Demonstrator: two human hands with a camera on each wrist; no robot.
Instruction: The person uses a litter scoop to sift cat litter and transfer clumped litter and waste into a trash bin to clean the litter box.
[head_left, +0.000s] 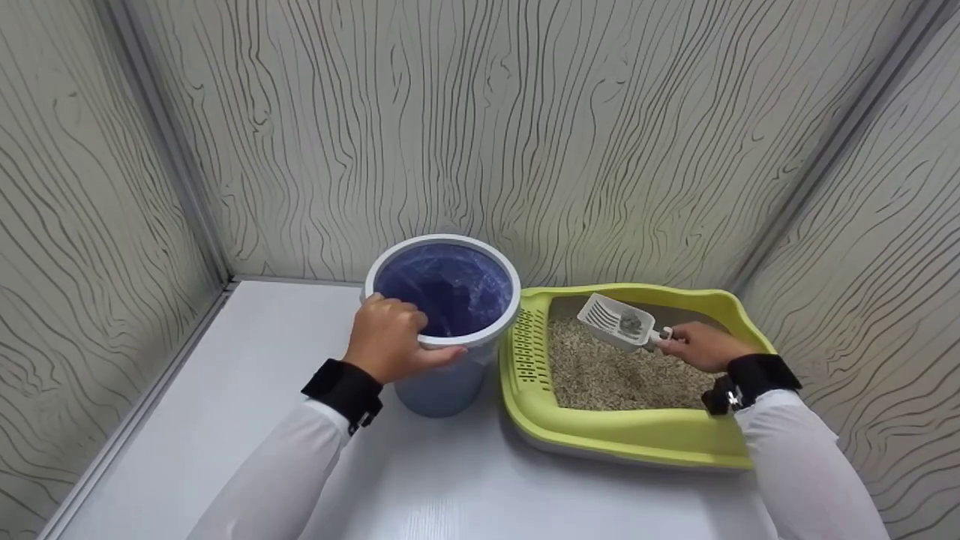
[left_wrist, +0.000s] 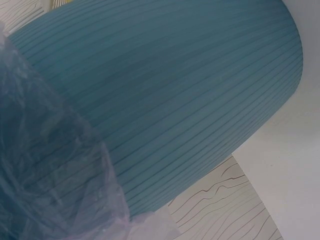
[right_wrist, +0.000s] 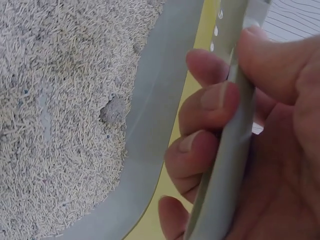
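Observation:
My left hand point(head_left: 390, 337) grips the near-left rim of a blue trash bin point(head_left: 442, 390), its thumb lying along the outside. A thin plastic bag point(head_left: 469, 281) lines the bin; in the left wrist view its loose edge point(left_wrist: 55, 165) hangs over the ribbed wall. With my right hand point(head_left: 705, 345) I hold a white litter scoop point(head_left: 600, 315) by its handle, fingers wrapped round it in the right wrist view. A grey clump point(head_left: 631, 322) lies in the slotted scoop, which hangs over the litter point(head_left: 622, 382) in a yellow-green litter box point(head_left: 637, 427).
Bin and litter box stand side by side on a white table point(head_left: 442, 480). Behind them rises a wood-grain patterned wall point(head_left: 450, 135), with more panels at both sides. Another grey clump point(right_wrist: 113, 110) sits in the litter near the box's inner wall.

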